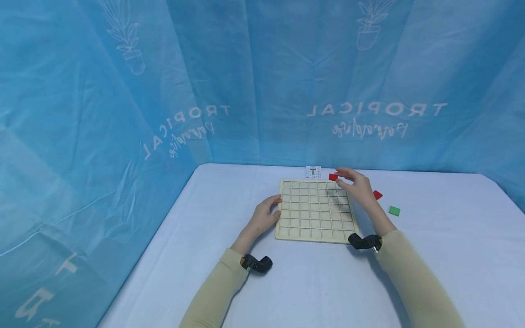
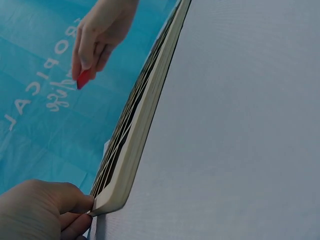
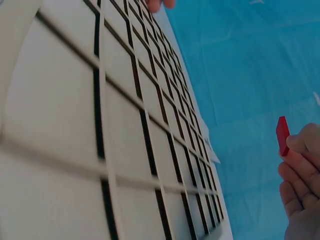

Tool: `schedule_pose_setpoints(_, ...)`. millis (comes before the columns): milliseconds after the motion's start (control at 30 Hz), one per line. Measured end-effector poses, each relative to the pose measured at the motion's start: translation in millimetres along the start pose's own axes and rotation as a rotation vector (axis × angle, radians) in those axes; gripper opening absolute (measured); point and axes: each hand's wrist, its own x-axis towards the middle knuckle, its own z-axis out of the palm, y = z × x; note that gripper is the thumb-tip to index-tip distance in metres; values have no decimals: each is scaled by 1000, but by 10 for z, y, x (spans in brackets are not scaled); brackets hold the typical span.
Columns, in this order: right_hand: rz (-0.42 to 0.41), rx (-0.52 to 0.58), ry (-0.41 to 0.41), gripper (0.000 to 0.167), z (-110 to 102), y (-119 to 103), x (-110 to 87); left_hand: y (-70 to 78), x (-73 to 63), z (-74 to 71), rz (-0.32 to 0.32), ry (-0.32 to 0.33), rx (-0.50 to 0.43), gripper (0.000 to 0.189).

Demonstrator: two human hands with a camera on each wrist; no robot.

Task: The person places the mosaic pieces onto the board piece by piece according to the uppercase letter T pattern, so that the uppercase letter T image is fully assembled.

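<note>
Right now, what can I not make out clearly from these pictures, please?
Card, head view: printed marks too small to read exactly.
Loose red tile, head view: partly hidden behind the right hand's wrist.
Left hand, right wrist view: mostly cut off by the top edge.
Board, right wrist view: nearest cells blurred and cut off by the frame.
</note>
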Motion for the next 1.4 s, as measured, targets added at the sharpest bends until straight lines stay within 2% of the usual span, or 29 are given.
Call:
schedule_pose_setpoints(167, -22, 33, -54, 41, 183, -92, 76, 14, -9, -8, 2, -2, 8, 51)
schedule_pose_setpoints(367, -51, 69, -76, 39, 408, -121, 149, 18, -16, -7, 5, -11, -7, 51)
schedule_pose_setpoints(633, 2, 89, -69, 31, 614, -117, 166, 21, -10, 1, 17, -11, -5, 51)
schedule_pose_setpoints(867, 74, 119, -128, 33, 715, -84, 126, 25, -7, 2, 4, -17, -3, 51)
schedule_pose_setpoints(1100, 89, 81, -169, 31, 803, -3, 103, 27, -11, -2, -5, -8, -4, 51)
schedule_pose_setpoints(1400, -14, -59, -180, 30, 862, 11, 93, 6, -13, -4, 0, 5, -11, 50)
